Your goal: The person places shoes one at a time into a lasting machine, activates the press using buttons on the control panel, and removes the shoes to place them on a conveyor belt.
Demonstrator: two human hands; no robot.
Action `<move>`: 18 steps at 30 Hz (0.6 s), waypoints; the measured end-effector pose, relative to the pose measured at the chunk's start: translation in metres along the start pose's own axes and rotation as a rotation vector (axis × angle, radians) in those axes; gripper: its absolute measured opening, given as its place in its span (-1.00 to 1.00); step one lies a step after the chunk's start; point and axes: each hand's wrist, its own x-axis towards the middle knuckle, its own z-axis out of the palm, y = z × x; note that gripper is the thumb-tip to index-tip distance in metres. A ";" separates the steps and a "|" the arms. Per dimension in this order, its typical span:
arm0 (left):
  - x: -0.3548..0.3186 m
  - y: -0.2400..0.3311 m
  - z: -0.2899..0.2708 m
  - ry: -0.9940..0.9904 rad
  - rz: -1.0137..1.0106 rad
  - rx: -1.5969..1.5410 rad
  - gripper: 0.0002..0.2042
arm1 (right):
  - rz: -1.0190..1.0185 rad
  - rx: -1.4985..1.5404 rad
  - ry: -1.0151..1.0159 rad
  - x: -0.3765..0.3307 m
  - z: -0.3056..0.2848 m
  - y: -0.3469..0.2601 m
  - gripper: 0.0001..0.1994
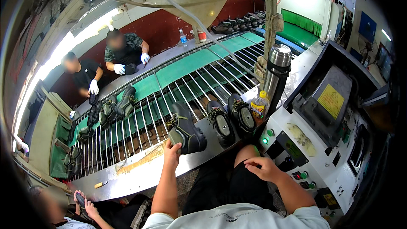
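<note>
My left hand (171, 153) grips a dark work shoe (185, 129) low at its heel end, over the near metal ledge. The shoe has a thick black sole and a light trim line. My right hand (262, 168) hangs over my right thigh with nothing in it, fingers loosely apart. Just right of the held shoe, a dark shoe (221, 128) and another dark shoe (243, 117) rest side by side on the ledge. Pale insoles show through their open tops, and their laces look multicoloured.
Metal rollers and a green belt (148, 85) carry several shoes (108, 112) at the left. A steel flask (277, 65) and a yellow-capped bottle (259, 104) stand beside a control machine (296, 144). Gloved co-workers (127, 53) handle shoes across the line; another person (80, 208) sits at lower left.
</note>
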 end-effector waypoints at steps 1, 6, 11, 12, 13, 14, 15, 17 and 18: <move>0.006 0.002 -0.005 0.027 0.001 0.116 -0.52 | 0.050 0.009 0.044 -0.008 -0.001 0.011 -0.76; 0.028 -0.036 0.011 -0.096 0.137 0.620 -0.52 | 0.214 0.079 0.235 -0.022 0.019 0.053 -0.84; 0.017 -0.056 0.091 -0.194 0.138 0.640 -0.51 | 0.125 -0.060 0.083 -0.004 0.073 0.053 -0.87; 0.008 -0.061 0.098 -0.138 0.139 0.782 -0.52 | 0.090 -0.076 0.023 0.001 0.083 0.050 -0.87; 0.001 -0.061 0.102 -0.087 0.141 0.926 -0.54 | 0.052 -0.092 -0.030 0.005 0.092 0.047 -0.87; 0.002 -0.065 0.094 -0.109 0.085 0.886 -0.54 | -0.023 -0.158 -0.083 0.011 0.097 0.041 -0.88; 0.001 -0.070 0.084 -0.170 -0.010 0.734 -0.52 | -0.048 -0.182 -0.118 0.015 0.101 0.037 -0.88; -0.006 -0.093 0.071 -0.169 0.163 0.624 -0.51 | -0.047 -0.160 -0.128 0.021 0.109 0.037 -0.88; -0.008 -0.096 0.070 -0.168 0.131 0.578 -0.43 | -0.073 -0.183 -0.121 0.027 0.111 0.037 -0.89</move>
